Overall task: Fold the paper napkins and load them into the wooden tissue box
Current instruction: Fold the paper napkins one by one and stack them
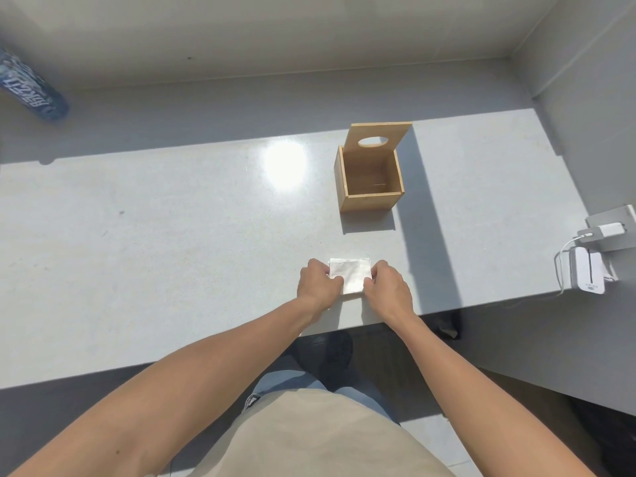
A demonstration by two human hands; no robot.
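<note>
Both of my bare forearms reach forward over my beige shirt toward the near edge of the grey table (172,235). My left hand (318,282) and my right hand (387,287) meet on a white paper napkin (351,275) that lies flat on the tabletop, folded to a small square. Each hand is curled down on its own side of the napkin, left fingertips (335,279) pinching the left edge, right fingertips pressing the right edge, so both hands are closed on the napkin and not spread wide. Only the strip of napkin between my hands and its far edge can be seen.

Farther back on the table and a little to the right, well apart from the napkin, stands the wooden tissue box (370,182). Its lid (378,137), with an oval hole, stands up at the back, and I can see down onto its bare wooden floor. Sunlight falls across the table, with a bright spot left of the box. At the right end of the table sits a white charger (585,273) with a cable, and at far left a dark blue printed bottle-like thing (31,87) juts in.
</note>
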